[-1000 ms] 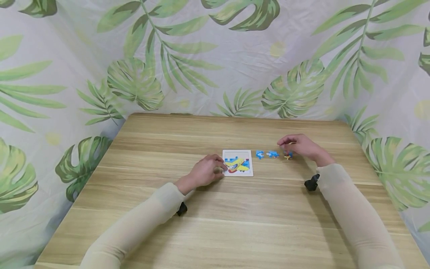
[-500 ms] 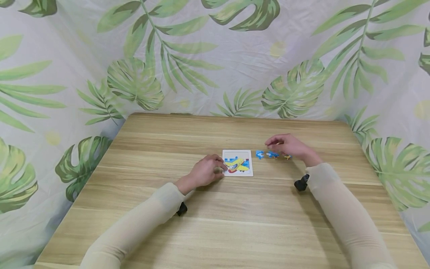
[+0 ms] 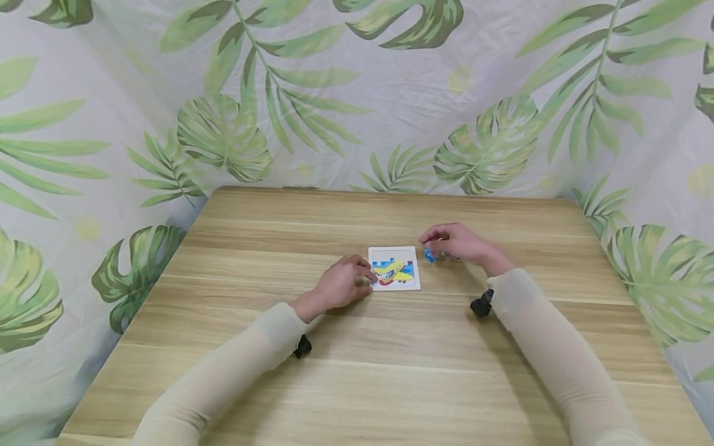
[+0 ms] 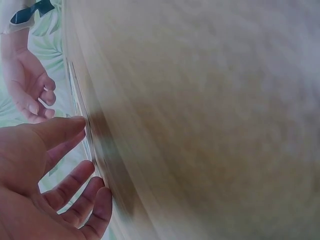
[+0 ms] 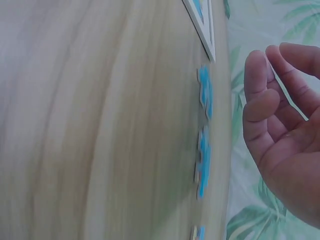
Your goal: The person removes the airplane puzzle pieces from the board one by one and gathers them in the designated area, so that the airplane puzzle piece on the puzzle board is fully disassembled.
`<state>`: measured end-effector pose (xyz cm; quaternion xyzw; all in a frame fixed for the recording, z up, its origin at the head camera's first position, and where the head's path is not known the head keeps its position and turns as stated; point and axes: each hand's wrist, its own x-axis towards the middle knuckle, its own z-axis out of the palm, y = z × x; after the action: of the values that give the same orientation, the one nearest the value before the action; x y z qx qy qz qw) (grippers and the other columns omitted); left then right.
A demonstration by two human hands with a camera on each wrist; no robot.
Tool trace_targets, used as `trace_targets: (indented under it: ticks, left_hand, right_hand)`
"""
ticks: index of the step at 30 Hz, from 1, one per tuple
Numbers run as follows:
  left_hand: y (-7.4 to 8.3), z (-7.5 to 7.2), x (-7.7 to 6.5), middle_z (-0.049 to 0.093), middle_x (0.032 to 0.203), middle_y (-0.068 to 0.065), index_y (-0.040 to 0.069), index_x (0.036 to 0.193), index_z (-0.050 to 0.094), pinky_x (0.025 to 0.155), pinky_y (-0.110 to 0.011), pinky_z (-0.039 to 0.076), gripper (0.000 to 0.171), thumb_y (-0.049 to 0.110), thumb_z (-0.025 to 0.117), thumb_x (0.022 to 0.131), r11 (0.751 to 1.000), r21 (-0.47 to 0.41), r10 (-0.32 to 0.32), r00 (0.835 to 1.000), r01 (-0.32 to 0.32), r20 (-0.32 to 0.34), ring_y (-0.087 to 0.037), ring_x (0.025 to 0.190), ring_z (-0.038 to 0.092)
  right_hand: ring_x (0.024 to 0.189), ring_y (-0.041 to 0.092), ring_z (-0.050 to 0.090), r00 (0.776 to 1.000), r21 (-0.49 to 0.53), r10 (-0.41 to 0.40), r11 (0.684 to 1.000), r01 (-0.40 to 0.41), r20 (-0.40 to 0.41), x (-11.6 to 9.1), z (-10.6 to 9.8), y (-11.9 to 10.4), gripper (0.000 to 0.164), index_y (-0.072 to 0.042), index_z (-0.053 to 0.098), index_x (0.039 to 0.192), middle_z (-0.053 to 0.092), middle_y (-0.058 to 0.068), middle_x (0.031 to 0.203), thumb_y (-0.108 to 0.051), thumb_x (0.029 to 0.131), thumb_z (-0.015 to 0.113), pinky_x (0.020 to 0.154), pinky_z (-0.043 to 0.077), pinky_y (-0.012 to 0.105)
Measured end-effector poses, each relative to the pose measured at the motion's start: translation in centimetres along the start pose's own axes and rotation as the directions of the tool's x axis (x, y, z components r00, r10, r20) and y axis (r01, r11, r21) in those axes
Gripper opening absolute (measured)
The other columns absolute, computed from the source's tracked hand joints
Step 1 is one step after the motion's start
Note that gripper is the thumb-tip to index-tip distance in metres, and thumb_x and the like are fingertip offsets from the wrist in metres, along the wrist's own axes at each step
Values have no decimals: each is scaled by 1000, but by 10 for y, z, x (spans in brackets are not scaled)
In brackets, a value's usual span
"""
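Wooden table being used before leaf-printed cloth.
At centre, an airplane puzzle board is being touched at its left edge by the left hand, fingers parted; to the right, the right hand is being held over blue pieces, fingers loosely bent.

Wood grain, printed board and creased cloth made up the surfaces.
The table looked like smooth wood or laminate with a soft sheen; the leaf-print backdrop was thin, wrinkled cloth. The airplane puzzle tray and loose jigsaw pieces looked like smooth printed board. The sleeves were matt fabric, and the wrist cameras looked like dark plastic.
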<state>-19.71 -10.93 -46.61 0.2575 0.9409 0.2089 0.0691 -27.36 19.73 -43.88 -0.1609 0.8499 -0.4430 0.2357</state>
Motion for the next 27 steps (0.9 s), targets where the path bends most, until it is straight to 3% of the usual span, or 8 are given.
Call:
trace_targets:
  ticks: [6,12,19,27]
  left_hand:
    - [1,0,0,64,129,-7,20,107,79,101,-41,52,18,22,77,89,999,-23,-33,999,33,-3,-26,119,58]
    - [2,-1,-1,64,129,-7,19,109,79,102,-42,51,20,22,77,88,999,-21,-34,999,34,-10,-26,120,58]
    - [1,-1,-2,64,132,-8,18,109,79,106,-42,49,22,20,78,87,999,-37,-23,1000,22,-19,-27,123,58]
    - [-1,0,-2,64,134,-8,19,109,78,106,-43,49,22,21,79,86,999,-38,-15,1000,14,-24,-28,124,58]
  right_hand:
    - [86,30,60,1000,3,17,1000,-17,3,7,11,-9,26,-12,68,123,69,16,116,-21,99,59,64,50,31]
    - [86,28,62,1000,32,4,999,-5,16,17,24,-12,27,-8,68,123,70,14,117,-19,99,60,64,49,29]
    - [90,31,67,999,53,-18,998,16,46,23,37,-22,27,-5,67,123,70,19,111,-17,100,59,56,43,25]
    - [87,23,66,998,42,-1,999,-2,69,35,50,-25,26,-9,68,122,70,15,109,-20,100,60,66,49,28]
